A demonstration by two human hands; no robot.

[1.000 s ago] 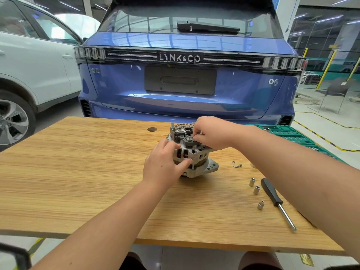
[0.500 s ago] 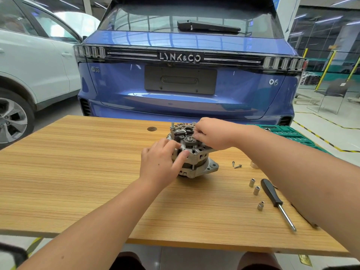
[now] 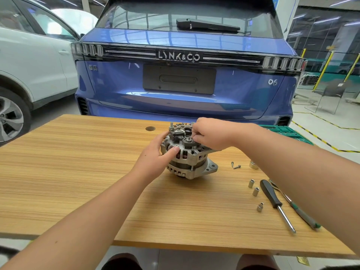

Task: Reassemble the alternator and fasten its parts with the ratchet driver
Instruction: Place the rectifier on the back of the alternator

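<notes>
Left hand (image 3: 155, 155) slid up alternator (image 3: 188, 152); sockets (image 3: 255, 191), screwdriver (image 3: 272, 199) right.

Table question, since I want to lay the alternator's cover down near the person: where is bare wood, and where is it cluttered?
Bare wood lies left of the alternator, from the round hole out to the table edge, and along the near edge between the forearms. Crowded: right of the alternator, with two screws, three sockets, the screwdriver and a green-handled tool.
</notes>
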